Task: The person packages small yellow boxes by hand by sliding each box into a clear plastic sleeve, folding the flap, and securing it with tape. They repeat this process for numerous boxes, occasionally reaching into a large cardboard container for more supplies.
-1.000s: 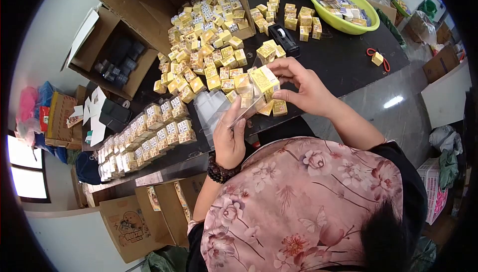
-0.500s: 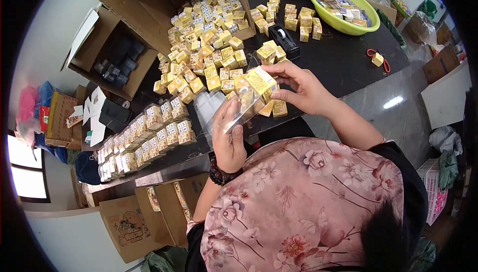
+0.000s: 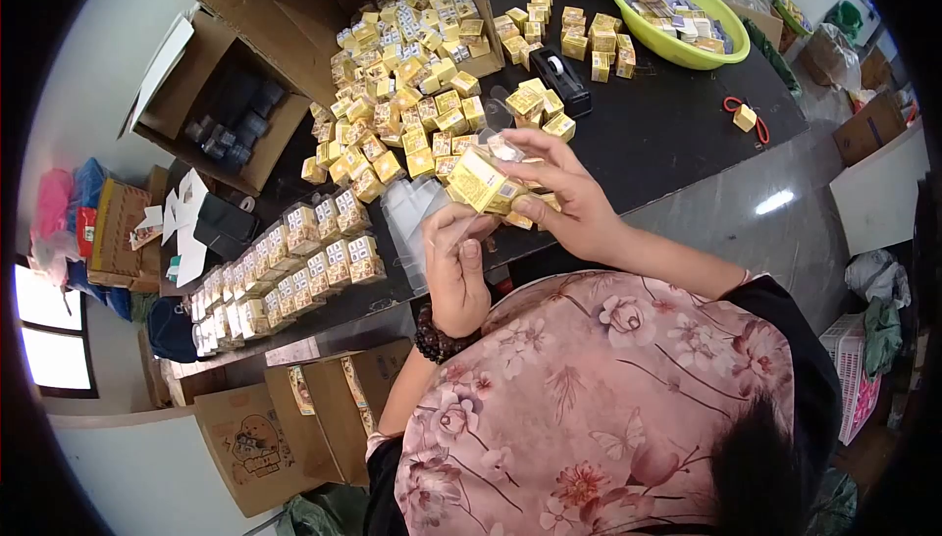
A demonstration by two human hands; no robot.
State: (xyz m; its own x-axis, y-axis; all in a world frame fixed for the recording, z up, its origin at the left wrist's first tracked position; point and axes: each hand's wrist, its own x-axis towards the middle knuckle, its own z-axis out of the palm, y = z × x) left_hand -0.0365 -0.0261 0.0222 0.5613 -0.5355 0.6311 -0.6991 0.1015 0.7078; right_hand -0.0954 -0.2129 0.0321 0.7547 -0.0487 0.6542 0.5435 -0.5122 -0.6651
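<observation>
A small yellow box (image 3: 481, 181) is held in front of me, a clear plastic sleeve around or beside it. My right hand (image 3: 561, 183) grips the box from the right with thumb and fingers. On its lower left, my left hand (image 3: 457, 266) has its fingers curled at the clear plastic. Clear plastic pieces (image 3: 410, 210) lie just left of my hands. Behind them spreads a pile of yellow boxes (image 3: 392, 119), spilling from a large carton (image 3: 285, 36). Two rows of packed boxes (image 3: 294, 256) stand at the left.
A black tape dispenser (image 3: 564, 85) stands beyond my right hand. At the back right is a green basin (image 3: 677, 55) of cards or packets. Red-handled scissors (image 3: 760, 127) lie near the right edge with a small box. An open carton (image 3: 186, 109) holds dark containers.
The yellow box has moved left and down, closer to my left hand, and is turned. My right hand has shifted with it, and my left fingers are more curled.
</observation>
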